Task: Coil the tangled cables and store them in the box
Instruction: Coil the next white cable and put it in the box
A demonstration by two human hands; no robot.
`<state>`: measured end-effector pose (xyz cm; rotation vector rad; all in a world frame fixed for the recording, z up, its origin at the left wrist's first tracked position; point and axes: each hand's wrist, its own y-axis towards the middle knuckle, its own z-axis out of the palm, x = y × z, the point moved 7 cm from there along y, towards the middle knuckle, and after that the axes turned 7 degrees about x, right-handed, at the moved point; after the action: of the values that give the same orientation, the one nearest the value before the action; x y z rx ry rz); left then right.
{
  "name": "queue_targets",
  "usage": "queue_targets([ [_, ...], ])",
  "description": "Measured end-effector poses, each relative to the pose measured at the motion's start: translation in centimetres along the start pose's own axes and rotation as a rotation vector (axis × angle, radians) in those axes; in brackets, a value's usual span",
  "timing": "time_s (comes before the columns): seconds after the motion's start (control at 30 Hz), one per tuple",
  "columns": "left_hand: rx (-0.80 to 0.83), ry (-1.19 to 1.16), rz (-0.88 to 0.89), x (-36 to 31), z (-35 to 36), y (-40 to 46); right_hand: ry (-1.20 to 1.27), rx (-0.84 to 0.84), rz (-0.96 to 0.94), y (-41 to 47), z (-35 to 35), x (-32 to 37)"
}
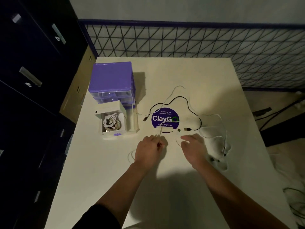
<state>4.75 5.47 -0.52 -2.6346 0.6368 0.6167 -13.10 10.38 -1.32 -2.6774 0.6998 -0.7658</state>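
Note:
A black cable [188,103] loops across the table around a round purple sticker, tangled with a thin white cable [170,95] that runs down to my left hand [149,150]. My left hand pinches that white cable, and a loop of it shows at the hand's left. My right hand [194,146] hovers beside it with fingers relaxed, holding nothing. More white cables [217,139] lie in a heap at the right. The pulled-out drawer box [115,126] at the left holds coiled cables.
A purple drawer unit [112,80] stands behind the open drawer on the cream table [165,179]. A round purple sticker [165,119] marks the table's middle. Dark cabinets stand at the left, a wire-mesh panel behind, and loose cords lie on the floor at the right.

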Motion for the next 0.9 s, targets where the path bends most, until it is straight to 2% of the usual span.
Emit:
queue_targets([
  [0.1,0.016,0.029,0.030,-1.2,1.1,-0.7,-0.153,0.027,-0.063,-0.5,0.1,-1.4],
  [0.4,0.128,-0.075,0.034,-4.2,3.2,-1.7,-0.146,0.003,-0.232,-3.1,0.3,-1.7],
  [0.57,0.215,-0.012,0.051,-4.8,4.2,-2.0,-0.243,0.046,-0.272,-4.3,0.8,-1.7],
  [0.67,0.158,0.006,0.083,-5.3,3.5,-2.5,-0.156,0.105,-0.328,-4.7,0.9,-0.9],
  [0.8,0.101,-0.007,-0.002,-4.6,2.3,-2.3,0.120,0.118,-0.376,-4.6,0.1,-0.4],
  [0.9,-0.006,0.156,0.110,-4.7,1.2,-2.0,0.238,0.108,-0.371,-4.3,-0.8,-0.3],
])
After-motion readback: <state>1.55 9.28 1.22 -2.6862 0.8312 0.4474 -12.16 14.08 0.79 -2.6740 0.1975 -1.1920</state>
